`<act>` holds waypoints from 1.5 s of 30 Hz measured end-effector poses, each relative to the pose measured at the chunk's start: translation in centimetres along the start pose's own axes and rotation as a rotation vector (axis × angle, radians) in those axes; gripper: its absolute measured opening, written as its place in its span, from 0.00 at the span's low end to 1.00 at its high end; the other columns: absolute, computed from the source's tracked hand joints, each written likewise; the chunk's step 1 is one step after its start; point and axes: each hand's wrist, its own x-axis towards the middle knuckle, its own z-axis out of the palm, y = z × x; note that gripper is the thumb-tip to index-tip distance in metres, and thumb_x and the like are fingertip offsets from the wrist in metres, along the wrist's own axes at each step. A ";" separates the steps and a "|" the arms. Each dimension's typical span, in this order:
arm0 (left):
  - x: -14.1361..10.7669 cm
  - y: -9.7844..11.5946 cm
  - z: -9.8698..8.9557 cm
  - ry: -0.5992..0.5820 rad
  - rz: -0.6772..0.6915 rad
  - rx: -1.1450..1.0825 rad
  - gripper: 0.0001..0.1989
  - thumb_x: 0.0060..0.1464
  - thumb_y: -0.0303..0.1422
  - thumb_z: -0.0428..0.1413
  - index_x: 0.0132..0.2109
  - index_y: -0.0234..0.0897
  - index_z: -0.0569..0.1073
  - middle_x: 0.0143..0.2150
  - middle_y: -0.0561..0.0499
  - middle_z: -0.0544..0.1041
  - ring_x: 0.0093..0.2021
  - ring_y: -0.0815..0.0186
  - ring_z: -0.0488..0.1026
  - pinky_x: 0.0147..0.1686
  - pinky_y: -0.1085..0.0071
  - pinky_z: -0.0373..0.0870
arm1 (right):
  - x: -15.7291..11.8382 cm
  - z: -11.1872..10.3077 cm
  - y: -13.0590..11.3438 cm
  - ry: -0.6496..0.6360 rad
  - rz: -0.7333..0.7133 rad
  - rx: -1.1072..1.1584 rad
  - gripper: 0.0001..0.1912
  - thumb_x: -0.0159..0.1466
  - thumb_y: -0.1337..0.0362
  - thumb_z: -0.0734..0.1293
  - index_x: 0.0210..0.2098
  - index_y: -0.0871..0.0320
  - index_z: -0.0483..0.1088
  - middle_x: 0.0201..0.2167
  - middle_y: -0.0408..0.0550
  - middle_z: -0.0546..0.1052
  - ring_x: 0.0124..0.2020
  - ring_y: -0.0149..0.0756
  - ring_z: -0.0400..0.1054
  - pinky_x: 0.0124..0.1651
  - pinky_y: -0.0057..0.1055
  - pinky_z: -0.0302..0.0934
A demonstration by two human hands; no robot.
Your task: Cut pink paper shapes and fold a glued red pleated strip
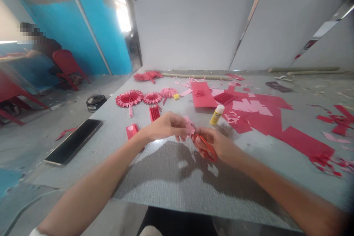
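Observation:
Above the middle of the table, my left hand (170, 126) pinches a small pink paper piece (189, 127) with a scalloped edge. My right hand (210, 141) is wrapped round the handles of orange-red scissors (208, 148), whose blades meet the edge of that paper. Just beyond my right hand a yellow glue stick (217, 115) with a white cap stands upright. Beside my left hand lie a red accordion-folded paper (155, 113) and a folded red paper piece (132, 131).
Pleated paper rosettes (129, 99) lie at the back left, near a yellow cap (176, 96). Red sheets (265, 121) and scraps cover the right side. A phone (74, 142) rests at the left edge. A person (45, 46) sits beyond, by a red chair (68, 64).

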 end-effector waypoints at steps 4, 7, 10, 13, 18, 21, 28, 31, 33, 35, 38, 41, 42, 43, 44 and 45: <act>0.0 0.0 0.0 0.004 0.002 0.010 0.10 0.58 0.36 0.62 0.36 0.31 0.79 0.30 0.49 0.79 0.29 0.71 0.75 0.31 0.75 0.72 | 0.0 0.1 0.0 0.005 0.008 0.015 0.21 0.64 0.46 0.70 0.33 0.56 0.65 0.22 0.36 0.67 0.20 0.25 0.63 0.20 0.24 0.56; 0.0 -0.1 0.0 0.007 0.008 0.009 0.11 0.58 0.37 0.62 0.36 0.31 0.79 0.30 0.49 0.79 0.29 0.71 0.75 0.31 0.75 0.72 | -0.1 0.2 -0.3 0.011 0.015 0.023 0.22 0.63 0.45 0.71 0.32 0.56 0.64 0.22 0.35 0.66 0.20 0.25 0.62 0.20 0.24 0.56; 0.0 0.0 0.0 0.008 0.005 0.007 0.11 0.58 0.37 0.62 0.37 0.31 0.79 0.30 0.49 0.79 0.29 0.71 0.75 0.31 0.75 0.73 | -0.1 0.2 -0.4 0.017 0.019 0.008 0.22 0.63 0.45 0.71 0.32 0.56 0.63 0.21 0.35 0.66 0.20 0.25 0.62 0.20 0.24 0.56; -0.1 0.0 0.0 0.006 0.003 0.013 0.11 0.58 0.37 0.62 0.37 0.31 0.79 0.30 0.49 0.79 0.30 0.71 0.75 0.32 0.75 0.73 | 0.0 0.2 -0.3 0.018 0.017 0.014 0.21 0.64 0.46 0.70 0.32 0.56 0.63 0.21 0.34 0.65 0.19 0.24 0.61 0.20 0.24 0.56; 0.0 0.0 0.0 0.003 -0.003 0.013 0.12 0.58 0.37 0.62 0.37 0.31 0.79 0.30 0.49 0.79 0.29 0.71 0.75 0.31 0.75 0.73 | 0.0 0.2 -0.3 0.021 0.025 0.019 0.20 0.63 0.48 0.71 0.32 0.55 0.63 0.21 0.34 0.65 0.19 0.25 0.61 0.21 0.25 0.56; 0.0 -0.1 -0.1 0.001 0.004 0.003 0.12 0.58 0.38 0.62 0.37 0.31 0.79 0.30 0.49 0.79 0.30 0.71 0.75 0.32 0.75 0.73 | 0.0 0.2 -0.4 0.024 0.030 0.017 0.20 0.62 0.48 0.72 0.32 0.55 0.63 0.21 0.35 0.66 0.19 0.25 0.61 0.21 0.25 0.55; 0.0 -0.2 -0.1 0.004 -0.002 0.029 0.12 0.58 0.38 0.62 0.37 0.31 0.79 0.30 0.49 0.79 0.30 0.71 0.75 0.32 0.75 0.73 | 0.0 0.0 0.1 0.024 0.027 0.009 0.17 0.64 0.49 0.70 0.34 0.55 0.64 0.21 0.34 0.64 0.19 0.26 0.60 0.21 0.25 0.55; 0.0 -0.2 -0.2 0.012 0.004 0.024 0.12 0.58 0.38 0.62 0.37 0.31 0.79 0.30 0.49 0.78 0.30 0.70 0.76 0.32 0.74 0.73 | 0.0 0.0 0.0 0.043 0.039 -0.001 0.19 0.63 0.48 0.71 0.33 0.55 0.63 0.21 0.35 0.65 0.19 0.26 0.61 0.21 0.26 0.54; 0.0 -0.2 -0.2 0.017 0.011 0.017 0.12 0.58 0.38 0.62 0.38 0.31 0.79 0.30 0.49 0.79 0.30 0.70 0.76 0.32 0.74 0.73 | -0.1 0.0 0.0 0.058 0.040 -0.004 0.19 0.63 0.48 0.71 0.33 0.55 0.63 0.21 0.35 0.66 0.19 0.26 0.60 0.21 0.26 0.54; 0.0 -0.3 -0.3 0.016 0.017 0.011 0.12 0.59 0.39 0.62 0.38 0.31 0.79 0.31 0.49 0.79 0.30 0.70 0.76 0.32 0.74 0.74 | -0.1 -0.1 0.0 0.062 0.026 -0.002 0.18 0.64 0.48 0.70 0.33 0.55 0.63 0.21 0.35 0.66 0.19 0.26 0.60 0.21 0.26 0.53; 0.0 -0.4 -0.3 0.012 0.018 0.014 0.12 0.59 0.38 0.62 0.38 0.31 0.79 0.31 0.49 0.79 0.30 0.70 0.76 0.32 0.74 0.74 | -0.1 -0.2 0.1 0.057 0.013 0.001 0.18 0.65 0.49 0.70 0.34 0.55 0.63 0.21 0.34 0.65 0.19 0.25 0.60 0.22 0.26 0.54; 0.0 -0.4 -0.2 0.016 0.012 0.017 0.12 0.58 0.38 0.62 0.38 0.31 0.79 0.30 0.49 0.79 0.30 0.70 0.76 0.32 0.74 0.73 | 0.0 -0.1 0.2 0.054 0.021 0.028 0.18 0.65 0.49 0.70 0.34 0.55 0.63 0.21 0.34 0.65 0.19 0.25 0.59 0.22 0.26 0.54; 0.0 -0.4 -0.2 0.018 0.007 0.017 0.12 0.58 0.38 0.62 0.38 0.31 0.80 0.30 0.49 0.79 0.30 0.70 0.76 0.32 0.74 0.73 | 0.0 -0.1 0.3 0.052 0.026 0.036 0.18 0.65 0.49 0.70 0.34 0.55 0.64 0.21 0.34 0.65 0.18 0.25 0.59 0.22 0.26 0.54; 0.0 -0.4 -0.2 0.018 0.002 0.016 0.12 0.58 0.38 0.62 0.38 0.30 0.80 0.30 0.49 0.78 0.30 0.70 0.76 0.32 0.74 0.73 | 0.0 -0.1 0.3 0.050 0.030 0.040 0.18 0.64 0.49 0.70 0.34 0.55 0.64 0.21 0.34 0.65 0.18 0.25 0.58 0.22 0.26 0.54; 0.0 -0.4 -0.2 0.018 -0.003 0.016 0.12 0.58 0.38 0.62 0.38 0.30 0.80 0.30 0.49 0.78 0.30 0.70 0.76 0.32 0.74 0.73 | 0.0 0.0 0.3 0.051 0.034 0.041 0.18 0.64 0.49 0.71 0.34 0.55 0.64 0.21 0.34 0.65 0.18 0.25 0.58 0.21 0.26 0.54; 0.0 -0.4 -0.1 0.018 -0.005 0.016 0.12 0.58 0.38 0.63 0.38 0.30 0.80 0.30 0.49 0.78 0.30 0.70 0.76 0.32 0.74 0.73 | 0.0 0.0 0.4 0.052 0.038 0.039 0.18 0.64 0.49 0.71 0.34 0.55 0.64 0.21 0.34 0.65 0.18 0.25 0.58 0.21 0.26 0.54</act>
